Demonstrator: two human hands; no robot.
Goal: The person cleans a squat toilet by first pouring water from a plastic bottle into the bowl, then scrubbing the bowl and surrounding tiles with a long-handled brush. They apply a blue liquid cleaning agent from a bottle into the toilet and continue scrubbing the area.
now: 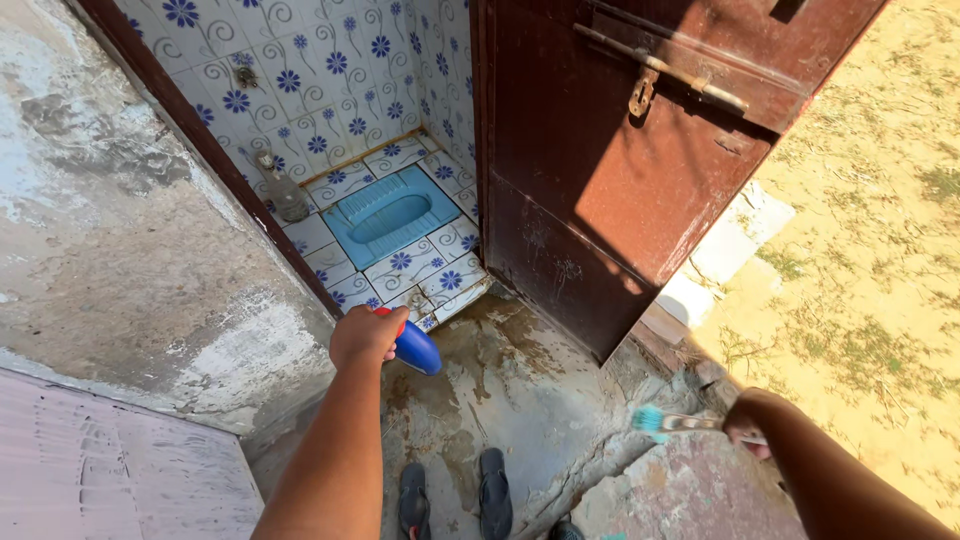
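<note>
A blue bottle (416, 348) with a red cap is clasped in the left hand (365, 335) before the doorway, while a teal-bristled brush (668, 422) is gripped in the right hand (748, 420).

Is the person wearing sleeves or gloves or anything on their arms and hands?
No. Both arms are bare as far as the picture shows, with no sleeves. The left hand and right hand have no gloves, and no watch, bracelet or ring can be seen.

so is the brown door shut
No, the brown door stands swung open, showing the blue squat pan inside.
</note>
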